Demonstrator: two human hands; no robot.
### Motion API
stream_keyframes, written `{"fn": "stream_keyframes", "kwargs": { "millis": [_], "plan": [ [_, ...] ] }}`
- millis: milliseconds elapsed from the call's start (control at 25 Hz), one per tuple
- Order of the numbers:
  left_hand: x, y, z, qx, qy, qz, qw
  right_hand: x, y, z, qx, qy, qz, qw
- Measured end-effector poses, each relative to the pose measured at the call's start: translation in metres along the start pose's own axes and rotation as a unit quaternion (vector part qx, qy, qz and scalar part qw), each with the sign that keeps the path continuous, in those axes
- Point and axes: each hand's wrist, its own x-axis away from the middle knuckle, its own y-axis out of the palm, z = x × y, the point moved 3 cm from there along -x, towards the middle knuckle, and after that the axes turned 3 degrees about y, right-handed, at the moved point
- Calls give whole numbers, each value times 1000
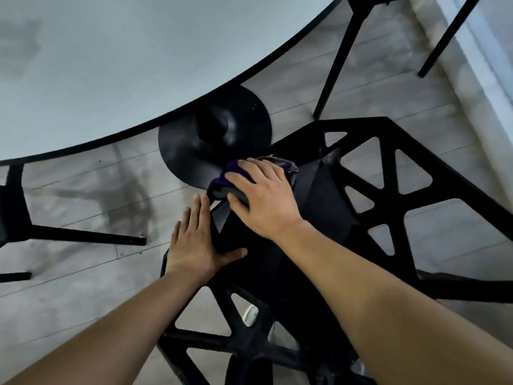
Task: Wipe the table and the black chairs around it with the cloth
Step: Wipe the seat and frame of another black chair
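A black chair (369, 207) with triangular cut-outs stands right below me, next to the round pale table (116, 68). My right hand (263, 198) presses a dark purple cloth (230, 173) onto the front part of the chair's seat, fingers spread over the cloth and the thumb tucked along its near edge. My left hand (194, 240) lies flat against the seat's left edge, fingers straight, thumb resting on the seat. Most of the cloth is hidden under my right hand.
The table's black disc base (194, 145) sits on the pale plank floor just beyond the chair. Legs of a second black chair (341, 62) stand at the upper right, and parts of a third chair (16, 215) show at the left edge.
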Motion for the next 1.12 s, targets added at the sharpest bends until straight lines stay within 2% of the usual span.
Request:
{"fn": "stream_keyframes", "kwargs": {
  "millis": [80,160,240,360,560,760,960,1040,1120],
  "plan": [
    [1,-2,-4,5,13,4,1000,-16,-12,18,38,-23,-18,999],
    [-1,-4,-6,-3,54,36,998,-25,-31,59,70,52,29,996],
    [-7,-3,-1,-53,141,95,984,-14,-38,92,69,149,68,984],
    [-20,9,8,-119,238,110,958,10,-26,91,52,180,72,980],
    [-24,16,3,-132,231,135,955,35,-28,72,74,283,102,951],
    [-24,14,8,-124,246,141,951,64,-22,73,87,238,108,961],
    [-27,21,1,-109,268,158,944,73,5,59,14,261,181,948],
    [-30,21,0,-101,276,160,942,89,16,33,-30,308,215,926],
    [-31,20,-1,-98,280,155,942,118,39,-19,-65,375,199,903]
  ]
}}
